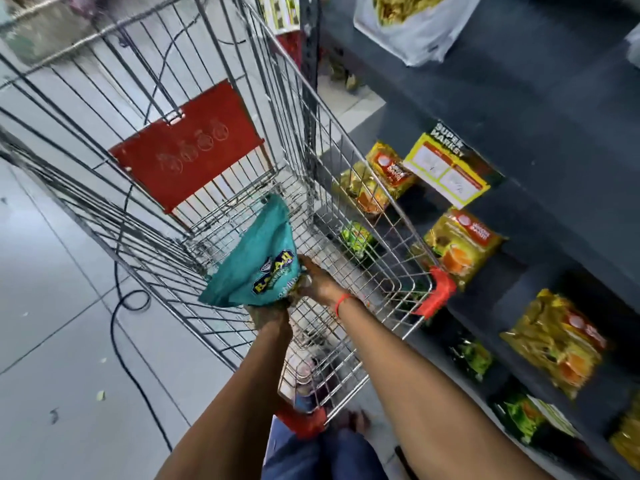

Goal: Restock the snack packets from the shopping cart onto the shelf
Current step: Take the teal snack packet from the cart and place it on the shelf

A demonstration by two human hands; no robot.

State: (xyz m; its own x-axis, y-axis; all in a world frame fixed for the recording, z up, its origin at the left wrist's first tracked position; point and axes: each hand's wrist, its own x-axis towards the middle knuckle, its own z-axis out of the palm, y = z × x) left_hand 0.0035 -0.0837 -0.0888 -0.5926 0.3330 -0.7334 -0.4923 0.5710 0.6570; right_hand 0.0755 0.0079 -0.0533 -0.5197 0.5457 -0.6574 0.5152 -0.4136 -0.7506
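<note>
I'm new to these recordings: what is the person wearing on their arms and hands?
Both forearms are bare, with no sleeves in view and no gloves. The right hand has a thin red thread band around its wrist. The left hand shows no band, watch or ring that I can make out.

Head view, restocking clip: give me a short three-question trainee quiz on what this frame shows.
1. True or false: the teal snack packet is held by both the left hand and the right hand.
2. Multiple choice: where is the packet? A) on the shelf B) over the cart's basket C) on the floor
3. Fill in: the shelf stands on the person's ___ side of the shopping cart.

Key: 1 true; 2 B; 3 right.
</note>
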